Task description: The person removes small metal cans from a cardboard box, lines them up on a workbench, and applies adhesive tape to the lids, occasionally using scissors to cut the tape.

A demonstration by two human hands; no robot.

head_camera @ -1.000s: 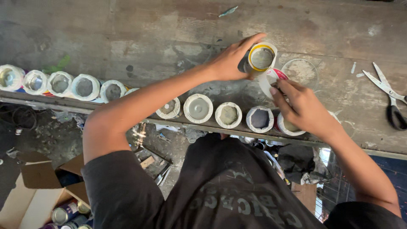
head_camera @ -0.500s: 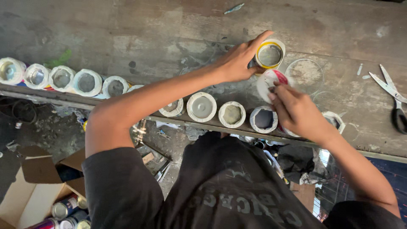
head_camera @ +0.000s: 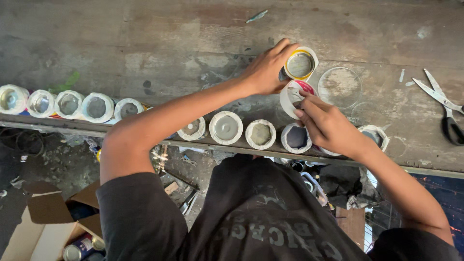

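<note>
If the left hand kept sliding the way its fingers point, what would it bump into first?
The left hand points right along the table, its grip on a yellow-rimmed can. Past that, the first thing in line looks to be the clear round lid lying flat on the table, though its exact line is hard to judge.

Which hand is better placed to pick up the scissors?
Probably the right hand: the scissors lie on its side of the bench. The left hand is farther away and holds a yellow-rimmed can.

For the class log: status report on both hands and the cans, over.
Left hand grips yellow-rimmed can. Right hand fingers white-rimmed can. Scissors lie clear, far right.
</note>
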